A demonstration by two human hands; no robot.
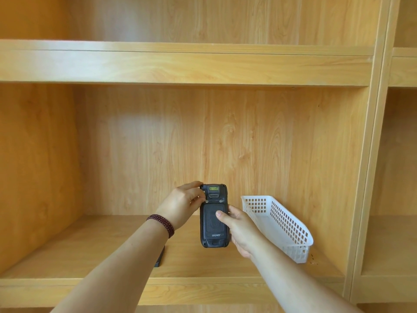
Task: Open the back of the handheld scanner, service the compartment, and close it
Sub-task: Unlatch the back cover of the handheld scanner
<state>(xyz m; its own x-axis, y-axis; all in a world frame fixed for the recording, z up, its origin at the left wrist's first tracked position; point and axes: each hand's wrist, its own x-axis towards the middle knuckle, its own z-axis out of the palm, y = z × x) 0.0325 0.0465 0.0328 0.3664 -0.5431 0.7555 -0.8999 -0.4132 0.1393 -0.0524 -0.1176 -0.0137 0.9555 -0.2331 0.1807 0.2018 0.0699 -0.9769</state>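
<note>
A dark handheld scanner [214, 231] is held upright above the shelf, its back facing me, with the back cover in place. My right hand [239, 229] grips its right side, thumb pressed on the middle of the cover. My left hand [180, 205] is at the scanner's upper left, fingertips pinched at the left latch screw [207, 201] above the cover. A second latch screw [221, 201] shows at the right.
A white perforated plastic basket [291, 231] lies on the wooden shelf [112, 251] to the right of the scanner. A flat dark object [159, 258] lies on the shelf, mostly hidden under my left forearm. Another shelf board [180, 64] runs overhead.
</note>
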